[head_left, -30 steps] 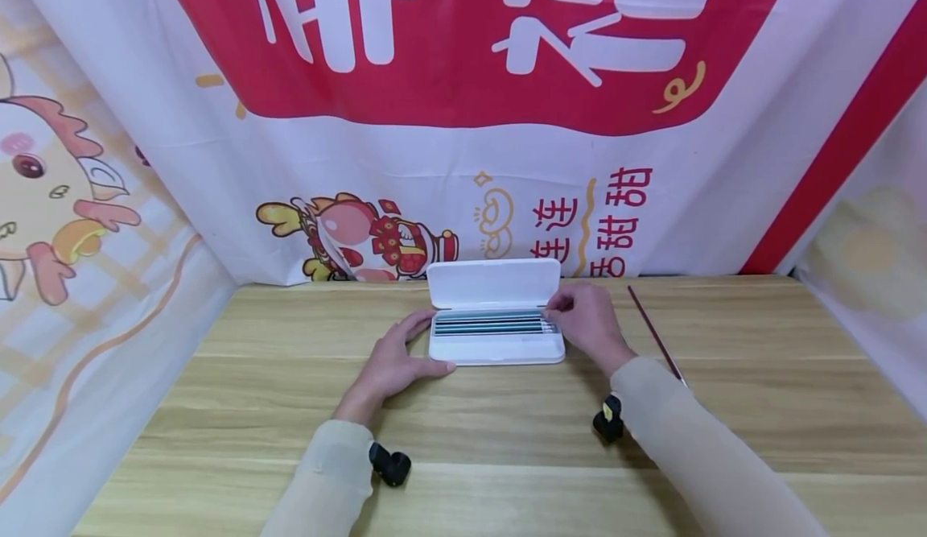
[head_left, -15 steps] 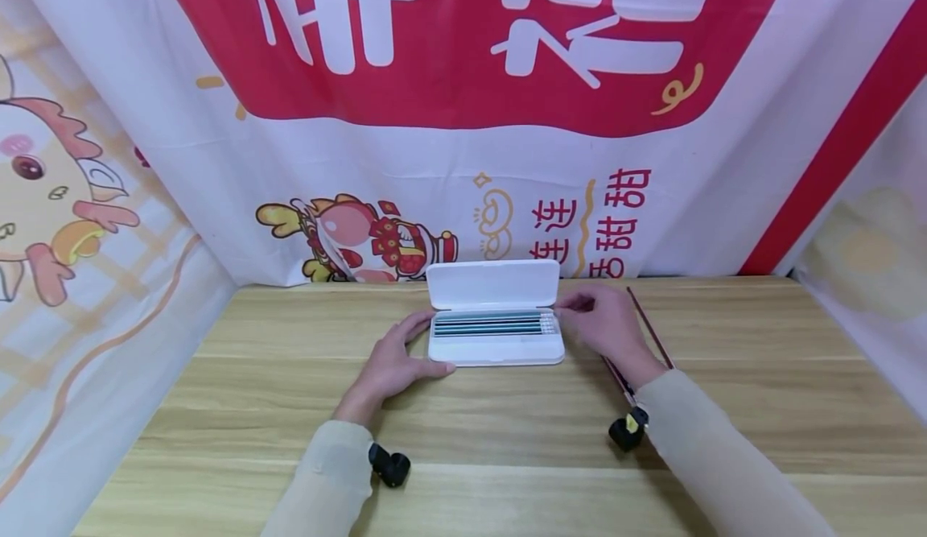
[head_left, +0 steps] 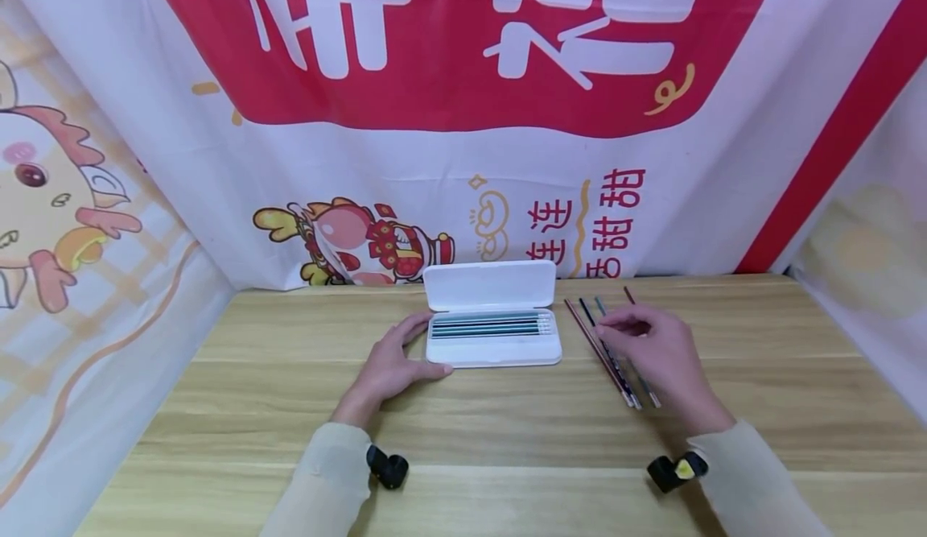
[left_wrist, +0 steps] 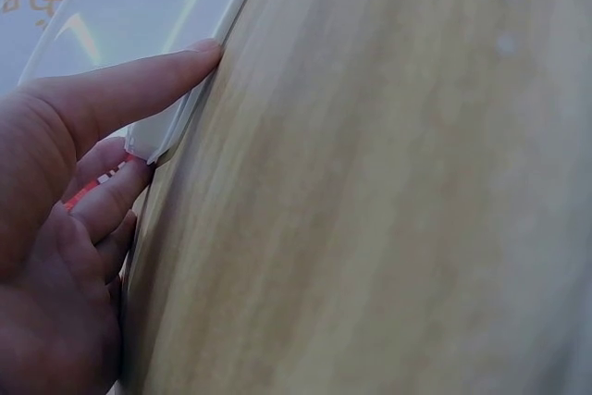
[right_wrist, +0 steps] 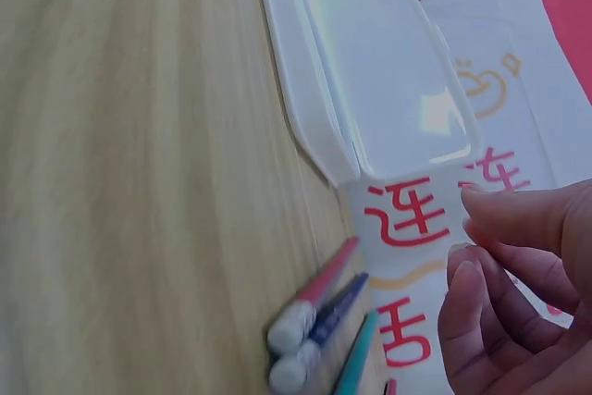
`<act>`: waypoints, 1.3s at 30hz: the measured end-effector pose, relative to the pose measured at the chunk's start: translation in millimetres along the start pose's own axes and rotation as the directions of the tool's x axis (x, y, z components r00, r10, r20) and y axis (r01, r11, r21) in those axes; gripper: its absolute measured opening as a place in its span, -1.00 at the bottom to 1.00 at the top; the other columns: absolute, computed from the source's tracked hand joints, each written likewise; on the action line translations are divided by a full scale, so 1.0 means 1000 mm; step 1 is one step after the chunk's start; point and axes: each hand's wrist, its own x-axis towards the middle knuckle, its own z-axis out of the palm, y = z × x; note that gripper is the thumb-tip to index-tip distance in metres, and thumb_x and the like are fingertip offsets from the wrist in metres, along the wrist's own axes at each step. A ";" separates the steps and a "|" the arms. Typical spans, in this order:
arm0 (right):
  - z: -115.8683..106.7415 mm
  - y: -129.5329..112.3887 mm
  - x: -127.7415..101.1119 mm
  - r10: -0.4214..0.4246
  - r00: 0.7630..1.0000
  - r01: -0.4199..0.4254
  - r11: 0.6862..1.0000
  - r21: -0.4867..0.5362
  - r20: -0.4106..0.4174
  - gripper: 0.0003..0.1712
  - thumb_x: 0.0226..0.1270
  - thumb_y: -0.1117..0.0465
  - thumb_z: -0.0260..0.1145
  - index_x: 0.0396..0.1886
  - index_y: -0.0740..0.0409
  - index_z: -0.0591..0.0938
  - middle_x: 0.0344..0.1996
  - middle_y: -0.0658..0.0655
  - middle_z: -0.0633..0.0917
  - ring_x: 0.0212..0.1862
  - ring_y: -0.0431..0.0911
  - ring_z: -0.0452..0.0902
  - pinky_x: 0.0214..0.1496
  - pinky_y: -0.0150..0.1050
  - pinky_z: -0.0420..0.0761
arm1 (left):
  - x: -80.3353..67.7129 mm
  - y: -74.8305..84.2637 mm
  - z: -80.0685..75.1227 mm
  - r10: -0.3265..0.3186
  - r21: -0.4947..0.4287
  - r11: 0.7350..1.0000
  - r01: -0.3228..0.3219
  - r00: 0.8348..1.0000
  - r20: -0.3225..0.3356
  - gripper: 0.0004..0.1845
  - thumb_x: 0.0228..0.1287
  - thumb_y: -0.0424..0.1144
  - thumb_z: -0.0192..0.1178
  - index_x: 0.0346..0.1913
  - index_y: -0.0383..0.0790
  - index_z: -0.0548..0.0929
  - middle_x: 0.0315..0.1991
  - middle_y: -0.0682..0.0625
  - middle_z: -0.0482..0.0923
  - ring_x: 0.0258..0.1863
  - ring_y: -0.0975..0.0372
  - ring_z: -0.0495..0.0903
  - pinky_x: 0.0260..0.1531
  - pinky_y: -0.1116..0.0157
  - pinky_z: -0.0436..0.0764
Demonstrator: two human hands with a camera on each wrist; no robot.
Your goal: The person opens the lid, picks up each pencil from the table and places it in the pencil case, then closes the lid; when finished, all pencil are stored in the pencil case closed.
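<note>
A white pencil case (head_left: 494, 352) lies on the table with its lid (head_left: 489, 286) raised. Inside it, several striped green and black pencils (head_left: 485, 326) lie side by side, white ends to the right. My left hand (head_left: 391, 368) holds the case's left end, thumb along the front edge and fingers round the side. Above loose pencils right of the case, my right hand (head_left: 655, 352) hovers with bent fingers and nothing between them. Those are a red pencil (right_wrist: 319, 289), a dark blue pencil (right_wrist: 326, 332), a teal pencil (right_wrist: 356, 358) and a dark red pencil (head_left: 629, 295), partly hidden by the hand.
The wood-grain table (head_left: 463, 424) meets a white and red printed cloth (head_left: 463, 86) at its back edge. More printed cloth (head_left: 72, 199) hangs at the left side. The raised lid stands close to the back cloth.
My right hand has moved away from the case, rightward and nearer, over the loose pencils, which now show more fully. My left hand stays on the case.
</note>
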 end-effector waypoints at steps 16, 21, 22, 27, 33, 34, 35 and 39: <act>-0.041 0.058 -0.022 0.107 0.994 -0.105 0.992 -0.070 0.018 -0.54 0.49 -0.06 0.47 0.16 0.17 0.75 -0.01 0.21 0.79 -0.15 -0.02 0.59 -0.32 -0.31 0.66 | -0.001 0.003 0.001 0.004 0.003 1.000 -0.004 1.000 -0.001 -0.02 0.10 0.01 0.68 0.59 0.22 0.42 0.65 0.04 0.37 0.75 -0.08 0.08 0.68 -0.34 0.05; -0.050 0.068 -0.025 0.091 0.996 -0.088 0.990 -0.109 0.021 -0.56 0.49 0.00 0.48 0.13 0.22 0.75 -0.12 0.19 0.81 -0.25 -0.08 0.59 -0.39 -0.30 0.61 | 0.000 0.002 0.001 0.006 0.001 1.000 -0.006 1.000 -0.004 -0.02 0.09 0.00 0.69 0.59 0.21 0.42 0.65 0.04 0.37 0.75 -0.08 0.09 0.68 -0.33 0.06; -0.052 0.070 -0.026 0.099 0.995 -0.096 0.989 -0.110 0.022 -0.56 0.48 0.00 0.49 0.13 0.23 0.75 -0.13 0.19 0.81 -0.26 -0.09 0.60 -0.40 -0.30 0.62 | 0.000 0.001 0.001 0.003 -0.002 1.000 -0.003 1.000 -0.003 -0.02 0.09 -0.01 0.69 0.58 0.22 0.42 0.65 0.05 0.37 0.75 -0.06 0.09 0.69 -0.32 0.05; -0.055 0.075 -0.028 0.155 0.988 -0.151 0.983 -0.105 0.028 -0.54 0.48 0.01 0.49 0.16 0.24 0.74 -0.05 0.24 0.81 -0.25 -0.08 0.64 -0.37 -0.30 0.66 | 0.000 0.000 0.001 0.004 -0.005 1.000 -0.004 1.000 -0.005 0.00 0.10 0.00 0.69 0.60 0.20 0.41 0.65 0.04 0.38 0.75 -0.07 0.08 0.68 -0.32 0.05; -0.058 0.078 -0.029 0.181 0.983 -0.176 0.979 -0.105 0.037 -0.56 0.45 0.05 0.51 0.14 0.25 0.73 -0.06 0.22 0.81 -0.25 -0.10 0.63 -0.36 -0.32 0.67 | -0.001 0.000 0.001 -0.009 -0.003 1.000 0.009 1.000 -0.006 0.00 0.12 0.00 0.68 0.61 0.20 0.39 0.65 0.03 0.38 0.75 -0.08 0.08 0.68 -0.33 0.03; -0.058 0.078 -0.030 0.182 0.982 -0.177 0.978 -0.107 0.040 -0.55 0.44 0.05 0.52 0.14 0.25 0.73 -0.07 0.22 0.81 -0.25 -0.11 0.62 -0.36 -0.33 0.67 | -0.001 0.000 0.001 -0.008 -0.004 1.000 0.008 1.000 -0.006 0.00 0.12 0.00 0.68 0.61 0.20 0.39 0.65 0.03 0.38 0.75 -0.08 0.08 0.68 -0.33 0.03; -0.059 0.078 -0.030 0.184 0.982 -0.179 0.978 -0.107 0.043 -0.54 0.42 0.05 0.53 0.14 0.25 0.73 -0.08 0.21 0.82 -0.25 -0.12 0.62 -0.35 -0.33 0.67 | -0.001 0.000 0.001 -0.007 -0.004 1.000 0.007 1.000 -0.005 0.00 0.11 0.00 0.68 0.61 0.20 0.39 0.65 0.03 0.38 0.75 -0.08 0.08 0.69 -0.33 0.03; -0.060 0.078 -0.029 0.183 0.982 -0.175 0.975 -0.137 0.052 -0.52 0.39 0.03 0.56 0.12 0.26 0.74 -0.15 0.18 0.83 -0.24 -0.10 0.60 -0.35 -0.32 0.59 | 0.000 0.000 0.002 0.001 -0.007 1.000 -0.001 1.000 -0.006 0.00 0.11 -0.02 0.68 0.61 0.19 0.40 0.65 0.03 0.38 0.75 -0.07 0.08 0.69 -0.32 0.04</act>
